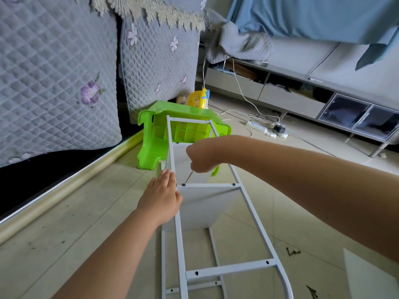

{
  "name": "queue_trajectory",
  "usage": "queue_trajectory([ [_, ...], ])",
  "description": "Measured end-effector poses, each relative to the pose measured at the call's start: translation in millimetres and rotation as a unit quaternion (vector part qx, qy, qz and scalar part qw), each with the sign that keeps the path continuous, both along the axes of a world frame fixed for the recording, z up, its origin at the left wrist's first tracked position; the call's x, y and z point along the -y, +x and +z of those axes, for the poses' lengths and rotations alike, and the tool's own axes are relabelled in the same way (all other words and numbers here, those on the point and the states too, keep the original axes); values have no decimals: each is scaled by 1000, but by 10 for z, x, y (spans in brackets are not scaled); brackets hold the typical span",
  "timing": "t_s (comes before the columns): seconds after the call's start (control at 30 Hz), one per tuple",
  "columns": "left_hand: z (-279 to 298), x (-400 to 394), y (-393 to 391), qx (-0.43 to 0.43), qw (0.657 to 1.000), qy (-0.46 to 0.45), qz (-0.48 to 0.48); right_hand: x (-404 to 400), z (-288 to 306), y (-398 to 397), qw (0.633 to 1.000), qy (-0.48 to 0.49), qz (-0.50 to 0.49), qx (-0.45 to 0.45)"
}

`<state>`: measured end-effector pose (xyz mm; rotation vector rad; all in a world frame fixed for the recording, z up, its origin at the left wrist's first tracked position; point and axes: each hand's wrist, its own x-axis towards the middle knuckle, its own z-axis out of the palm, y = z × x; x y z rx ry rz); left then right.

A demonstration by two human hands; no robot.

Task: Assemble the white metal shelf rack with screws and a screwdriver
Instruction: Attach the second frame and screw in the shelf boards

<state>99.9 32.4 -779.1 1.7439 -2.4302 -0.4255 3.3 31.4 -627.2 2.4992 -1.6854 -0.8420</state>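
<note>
The left hand [160,196] lies flat, fingers straight and together, pressing on the left rail of the rack [248,203] at mid-frame. The right hand [201,156] is curled into a fist round the handle of a screwdriver [188,177], whose thin shaft slants down and left to a screw [183,184] at the left end of a crossbar. The rack lies on its side on the tiled floor [86,212], running from the bottom centre up to mid-frame, with a white panel [200,208] fixed below that crossbar. Its far end rests against an overturned green stool [151,147]. Loose screws [292,252] lie on the floor at lower right, beside another white panel [367,277]. A quilted cover [54,72] fills the upper left; a low cabinet [291,98] crosses the upper right.
</note>
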Motion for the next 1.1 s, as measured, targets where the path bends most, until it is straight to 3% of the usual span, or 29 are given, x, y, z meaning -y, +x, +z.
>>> queue_trajectory([
  [0.27, -52, -1, 2, -21, 1000, -1, 3, 10, -36, -111, 950, -92, 261, -146],
  [0.33, -69, 10, -2, -26, 1000, -1, 4, -13, -66, -112, 950, -90, 268, -134],
  [0.4, -82, 21, -6, -25, 1000, -3, 6, 11, -68, -95, 974, -83, 193, -87],
  [0.47, -90, 25, -11, -22, 1000, -1, 8, 85, -72, -87, 997, -45, 57, -19],
  [0.57, -86, 11, -10, -23, 1000, 1, 8, 205, -84, -110, 980, 44, -169, 94],
  [0.63, -83, 11, -11, -24, 1000, -1, 5, 206, -69, -106, 973, 66, -196, 106],
  [0.8, -86, 11, -4, -28, 1000, 2, 8, 1, -22, 10, 1000, -10, -3, 24],
  [0.93, -83, 5, -5, -24, 1000, -3, 11, -1, -21, -66, 987, -60, 139, -47],
  [1.1, -95, 1, -4, -36, 999, 3, 13, 99, -67, -181, 980, -72, 176, -53],
])
